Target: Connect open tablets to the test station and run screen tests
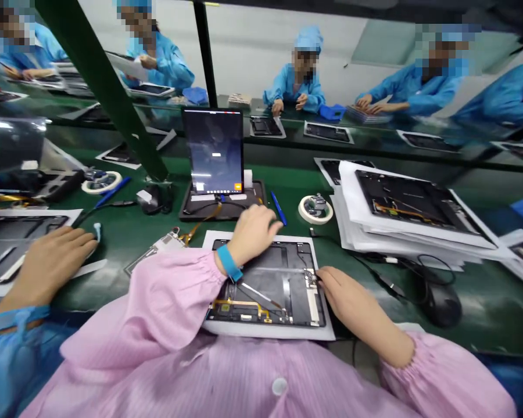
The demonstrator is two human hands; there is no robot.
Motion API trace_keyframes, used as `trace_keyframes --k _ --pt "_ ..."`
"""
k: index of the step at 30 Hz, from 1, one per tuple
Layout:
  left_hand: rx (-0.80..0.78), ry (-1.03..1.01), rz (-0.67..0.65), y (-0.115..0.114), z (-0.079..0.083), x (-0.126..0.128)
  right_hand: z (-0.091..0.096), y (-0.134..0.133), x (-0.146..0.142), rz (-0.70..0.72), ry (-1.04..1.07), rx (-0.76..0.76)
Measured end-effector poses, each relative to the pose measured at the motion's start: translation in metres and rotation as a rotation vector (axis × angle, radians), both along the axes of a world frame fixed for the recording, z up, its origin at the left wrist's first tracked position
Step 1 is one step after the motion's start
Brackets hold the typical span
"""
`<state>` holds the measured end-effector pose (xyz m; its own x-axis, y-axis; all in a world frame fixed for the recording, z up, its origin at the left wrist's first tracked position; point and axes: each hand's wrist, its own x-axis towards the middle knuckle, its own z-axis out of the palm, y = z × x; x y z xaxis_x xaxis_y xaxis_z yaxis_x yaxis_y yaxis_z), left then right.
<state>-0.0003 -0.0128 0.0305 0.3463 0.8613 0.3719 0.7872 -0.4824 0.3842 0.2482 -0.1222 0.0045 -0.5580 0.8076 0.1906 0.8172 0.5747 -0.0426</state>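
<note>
Okay, head view: open tablet shell (261, 283) lies on white paper (305, 332) on the counter (287, 181). Left hand (251, 233) is over the shell's far edge, right hand (345, 293) at its right edge; can't tell whether either grip holds anything. Seemingly positioning work; next move probably calls for steadying that edge.

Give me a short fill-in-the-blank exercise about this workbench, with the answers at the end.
1. The person's right hand is at the casing, by its ____ edge.
2. On the left hand side, a blue band circles the ____.
3. The sleeves on both arms are ____.
4. The pen between the upright screen and the tape roll is ____.

Missing words: right; wrist; pink; blue.
</note>
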Motion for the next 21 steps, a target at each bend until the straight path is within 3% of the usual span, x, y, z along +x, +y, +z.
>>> trace_keyframes --k 4,6,17,21 --pt "0.177 -0.119 0.296 0.043 0.003 -0.034 -0.005 0.000 0.000 -0.030 0.072 -0.019" --pt "0.218 -0.128 0.377 0.059 0.002 -0.048 -0.011 0.003 0.002 -0.028 0.110 -0.013" --pt "0.226 -0.116 0.410 0.102 -0.001 -0.072 -0.024 0.009 0.007 -0.016 0.151 -0.006" --pt "0.216 -0.099 0.428 0.088 0.009 -0.065 -0.024 0.009 0.008 -0.027 0.149 -0.012"
